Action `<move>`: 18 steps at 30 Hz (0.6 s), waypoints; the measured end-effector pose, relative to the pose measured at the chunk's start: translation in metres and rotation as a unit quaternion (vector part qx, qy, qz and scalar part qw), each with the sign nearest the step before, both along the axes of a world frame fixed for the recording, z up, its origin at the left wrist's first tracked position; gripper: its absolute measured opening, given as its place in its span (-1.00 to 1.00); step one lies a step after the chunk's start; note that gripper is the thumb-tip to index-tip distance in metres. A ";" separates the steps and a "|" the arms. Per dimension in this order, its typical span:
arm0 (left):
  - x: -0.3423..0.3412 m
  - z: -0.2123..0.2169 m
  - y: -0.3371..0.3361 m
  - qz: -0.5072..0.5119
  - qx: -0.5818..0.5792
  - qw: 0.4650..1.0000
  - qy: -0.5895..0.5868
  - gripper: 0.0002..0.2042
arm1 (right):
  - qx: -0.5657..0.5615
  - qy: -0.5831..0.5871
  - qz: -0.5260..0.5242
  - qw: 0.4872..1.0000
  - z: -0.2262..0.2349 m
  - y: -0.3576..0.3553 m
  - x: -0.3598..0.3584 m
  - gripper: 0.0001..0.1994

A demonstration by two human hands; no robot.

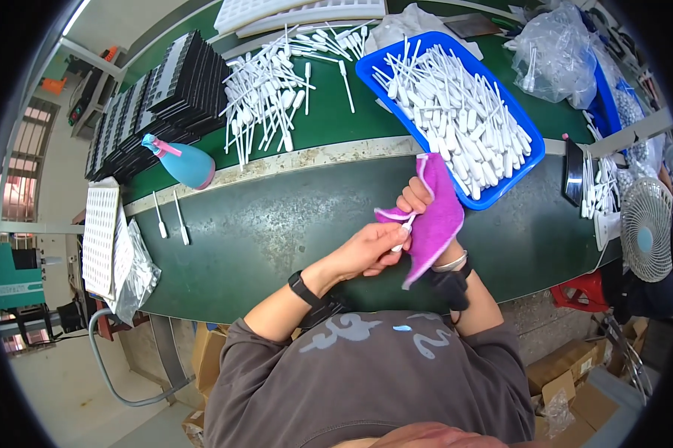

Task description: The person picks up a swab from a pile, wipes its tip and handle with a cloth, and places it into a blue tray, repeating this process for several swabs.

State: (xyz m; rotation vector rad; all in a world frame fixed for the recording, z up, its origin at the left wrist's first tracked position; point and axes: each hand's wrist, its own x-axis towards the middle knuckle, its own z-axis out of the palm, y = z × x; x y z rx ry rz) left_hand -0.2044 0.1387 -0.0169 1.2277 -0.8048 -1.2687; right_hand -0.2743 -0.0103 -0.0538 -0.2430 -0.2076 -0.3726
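My left hand is closed, its fingertips pinching a white plastic stick with a thicker end. Draped over my right hand is a purple cloth with pale edges. The right fingers are curled, gripping the cloth around the upper part of the same stick. Both hands meet above the green table, just left of a blue tray heaped with similar white sticks. Folds of the cloth hide most of my right palm.
A blue spray bottle stands left, beside stacked black trays. More white sticks lie piled at the back. Two loose sticks rest front left, near a white perforated sheet. A fan stands at the right.
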 end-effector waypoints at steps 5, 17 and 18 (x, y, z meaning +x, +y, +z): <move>0.007 0.005 0.002 -0.146 0.069 0.866 0.474 -0.70 | 0.097 0.030 0.002 0.995 0.038 -0.005 -0.007 -0.68; 0.036 0.027 0.009 0.263 0.025 0.890 -0.373 -0.68 | -0.460 0.230 -0.110 0.850 0.010 0.040 -0.005 -0.81; 0.038 0.029 0.007 0.263 0.026 0.890 -0.372 -0.68 | -0.386 0.227 -0.032 0.893 0.007 0.044 -0.004 -0.85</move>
